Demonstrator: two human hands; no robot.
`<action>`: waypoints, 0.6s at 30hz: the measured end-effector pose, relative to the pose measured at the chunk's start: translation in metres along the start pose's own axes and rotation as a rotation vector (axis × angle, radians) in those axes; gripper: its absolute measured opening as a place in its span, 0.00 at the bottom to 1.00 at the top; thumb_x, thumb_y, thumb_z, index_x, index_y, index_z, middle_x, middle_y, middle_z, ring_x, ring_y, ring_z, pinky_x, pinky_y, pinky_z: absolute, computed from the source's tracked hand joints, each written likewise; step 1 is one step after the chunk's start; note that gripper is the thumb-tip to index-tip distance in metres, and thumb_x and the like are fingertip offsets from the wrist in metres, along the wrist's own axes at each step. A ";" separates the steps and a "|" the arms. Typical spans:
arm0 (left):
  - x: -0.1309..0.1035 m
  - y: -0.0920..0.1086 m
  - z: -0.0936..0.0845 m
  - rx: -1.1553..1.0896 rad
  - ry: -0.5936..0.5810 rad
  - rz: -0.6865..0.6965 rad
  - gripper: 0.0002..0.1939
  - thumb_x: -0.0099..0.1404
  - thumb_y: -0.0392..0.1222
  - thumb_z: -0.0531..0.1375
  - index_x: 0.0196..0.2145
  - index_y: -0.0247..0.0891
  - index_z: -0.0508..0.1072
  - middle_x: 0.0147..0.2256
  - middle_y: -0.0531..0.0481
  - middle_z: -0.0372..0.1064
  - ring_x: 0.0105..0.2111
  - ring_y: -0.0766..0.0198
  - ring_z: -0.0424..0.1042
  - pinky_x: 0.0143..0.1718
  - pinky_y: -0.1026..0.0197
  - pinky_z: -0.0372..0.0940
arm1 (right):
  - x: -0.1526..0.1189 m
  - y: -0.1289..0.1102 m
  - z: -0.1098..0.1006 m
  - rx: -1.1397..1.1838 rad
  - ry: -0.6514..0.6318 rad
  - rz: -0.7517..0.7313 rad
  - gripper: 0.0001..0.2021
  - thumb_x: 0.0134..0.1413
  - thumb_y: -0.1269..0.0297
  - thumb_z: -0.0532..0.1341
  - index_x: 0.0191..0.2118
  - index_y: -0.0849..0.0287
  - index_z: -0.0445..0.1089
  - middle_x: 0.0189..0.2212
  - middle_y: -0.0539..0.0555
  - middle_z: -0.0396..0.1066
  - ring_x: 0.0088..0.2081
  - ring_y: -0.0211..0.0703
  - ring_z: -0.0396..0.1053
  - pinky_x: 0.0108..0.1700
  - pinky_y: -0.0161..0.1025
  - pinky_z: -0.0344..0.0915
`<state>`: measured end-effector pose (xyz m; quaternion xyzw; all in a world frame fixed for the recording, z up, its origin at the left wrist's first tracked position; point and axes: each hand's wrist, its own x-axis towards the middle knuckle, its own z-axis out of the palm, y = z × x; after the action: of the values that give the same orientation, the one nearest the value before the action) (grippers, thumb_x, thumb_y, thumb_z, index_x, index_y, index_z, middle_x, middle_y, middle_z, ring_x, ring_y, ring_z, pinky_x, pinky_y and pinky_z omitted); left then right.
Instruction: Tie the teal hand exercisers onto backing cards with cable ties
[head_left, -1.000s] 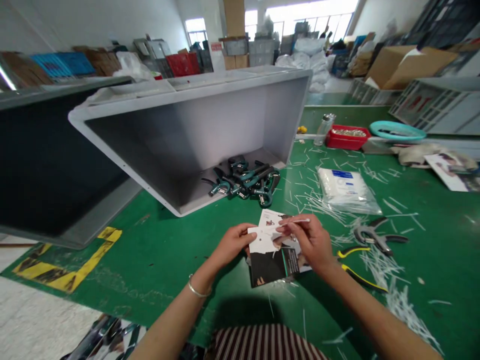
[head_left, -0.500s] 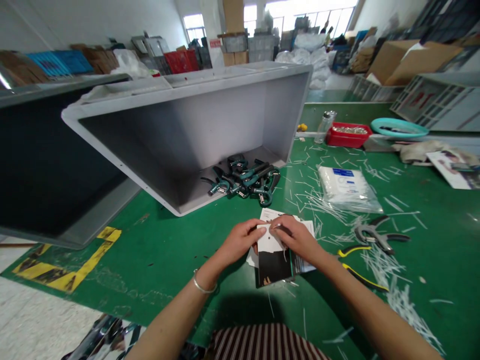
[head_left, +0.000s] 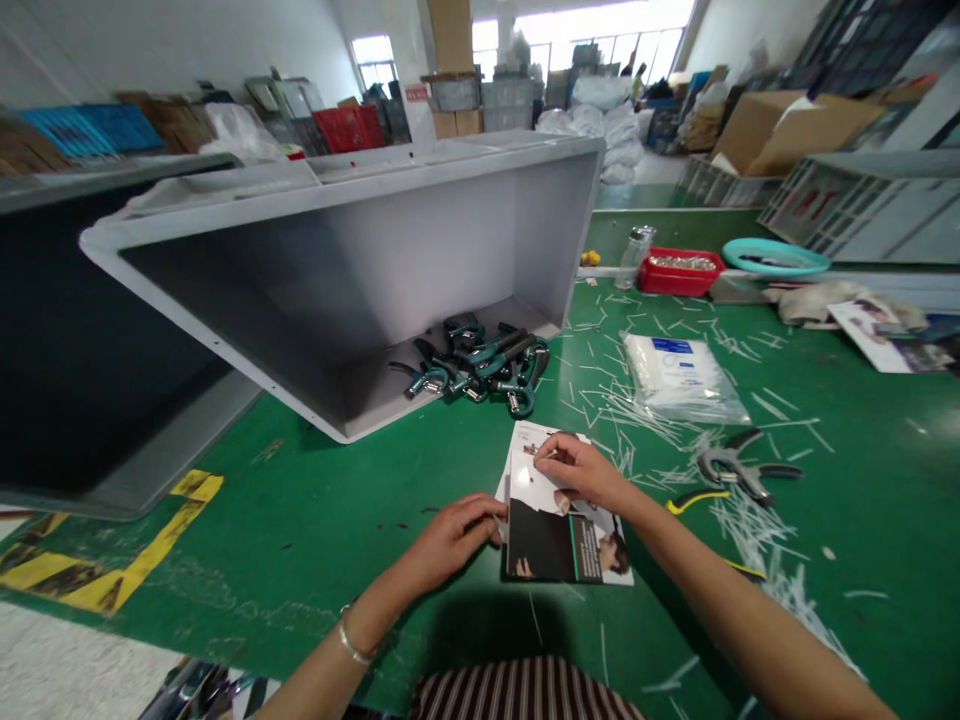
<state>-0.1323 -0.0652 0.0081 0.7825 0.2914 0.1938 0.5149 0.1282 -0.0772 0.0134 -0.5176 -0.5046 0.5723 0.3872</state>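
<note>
A printed card (head_left: 541, 540), white at the top and black below, lies on other printed sheets on the green table. My left hand (head_left: 466, 535) is at the card's left edge, fingers slightly bent and apart, holding nothing. Over the card's white upper part is my right hand (head_left: 574, 470), its thumb and index finger pinched together; what is between them, if anything, is too small to make out. Beyond the card, several dark green and black hand grips (head_left: 491, 362) are heaped at the mouth of a tipped grey bin (head_left: 450, 240).
On the right lie a plastic bag of white ties (head_left: 684, 375), loose white strips, a grey-black clamp tool (head_left: 739, 467) and yellow-handled pliers (head_left: 697, 498). Farther back stand a glass bottle (head_left: 635, 258), a red tray (head_left: 680, 283) and a turquoise dish (head_left: 776, 268).
My left hand has let go of the card's top and moved down and left. The card now lies flatter, showing more of its print. My right hand remains near its top.
</note>
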 end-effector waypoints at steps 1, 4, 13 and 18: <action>-0.002 0.001 -0.001 -0.002 -0.011 0.003 0.10 0.69 0.39 0.54 0.44 0.39 0.75 0.38 0.48 0.72 0.38 0.63 0.71 0.44 0.62 0.64 | 0.002 0.001 0.002 0.003 -0.007 0.009 0.17 0.51 0.49 0.65 0.37 0.58 0.66 0.24 0.45 0.61 0.22 0.31 0.57 0.18 0.28 0.51; 0.000 0.000 0.003 0.068 0.105 0.002 0.08 0.68 0.39 0.57 0.38 0.38 0.76 0.35 0.48 0.72 0.37 0.62 0.71 0.42 0.62 0.64 | 0.006 0.001 0.007 0.016 -0.032 0.015 0.18 0.51 0.49 0.65 0.37 0.58 0.67 0.23 0.44 0.61 0.20 0.30 0.55 0.18 0.28 0.49; 0.020 -0.013 0.023 0.195 0.290 0.033 0.10 0.69 0.37 0.54 0.37 0.37 0.75 0.35 0.47 0.69 0.38 0.61 0.69 0.43 0.60 0.64 | 0.009 0.004 0.010 -0.071 0.036 -0.033 0.16 0.53 0.50 0.64 0.37 0.59 0.68 0.22 0.44 0.62 0.19 0.30 0.53 0.19 0.30 0.47; 0.030 -0.021 0.028 0.172 0.465 0.024 0.10 0.68 0.37 0.55 0.41 0.38 0.75 0.42 0.45 0.67 0.43 0.59 0.67 0.47 0.58 0.62 | 0.012 0.011 0.015 -0.170 0.034 -0.108 0.13 0.55 0.53 0.63 0.35 0.58 0.70 0.24 0.46 0.64 0.25 0.34 0.58 0.26 0.33 0.53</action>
<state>-0.0986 -0.0584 -0.0219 0.7613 0.4083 0.3491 0.3631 0.1125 -0.0708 -0.0003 -0.5302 -0.5718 0.4969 0.3808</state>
